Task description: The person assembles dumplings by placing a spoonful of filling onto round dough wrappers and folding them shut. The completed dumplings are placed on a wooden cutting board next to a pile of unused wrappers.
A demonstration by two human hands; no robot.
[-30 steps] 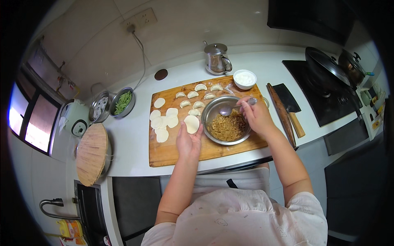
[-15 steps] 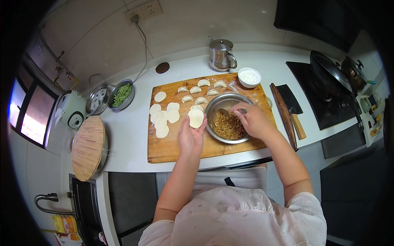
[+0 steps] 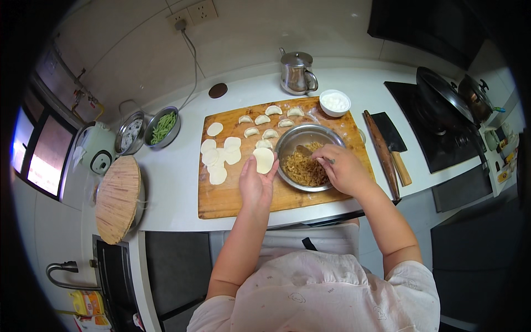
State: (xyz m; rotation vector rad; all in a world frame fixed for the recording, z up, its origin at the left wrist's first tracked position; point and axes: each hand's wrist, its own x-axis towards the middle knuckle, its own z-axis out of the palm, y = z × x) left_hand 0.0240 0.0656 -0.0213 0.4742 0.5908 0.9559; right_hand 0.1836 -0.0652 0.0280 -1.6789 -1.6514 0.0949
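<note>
A round dumpling wrapper [image 3: 264, 159] rests across the fingers of my left hand [image 3: 255, 191], just left of a steel bowl [image 3: 280, 143]. Inside the bowl is brown, crumbly filling [image 3: 300, 169]. My right hand [image 3: 345, 171] reaches over the bowl's right side and grips a spoon [image 3: 303, 150], whose head is in the filling. Several folded dumplings [image 3: 270, 134] sit in rows beyond my left hand, one partly hidden behind the held wrapper. Loose wrappers [image 3: 218, 175] lie overlapping on the left part of the wooden board [image 3: 235, 206].
White flour fills a bowl [image 3: 335, 103] at the board's far right corner. To the right are a rolling pin [image 3: 383, 155], a cleaver [image 3: 389, 131] and a black cooktop [image 3: 426, 127]. A steel pitcher [image 3: 297, 73] stands behind; green beans [image 3: 164, 128] and a straw-lidded pot [image 3: 118, 199] are left.
My right hand has shifted slightly to the right and nearer to me, with the spoon still in the filling. My left hand keeps the wrapper in nearly the same place.
</note>
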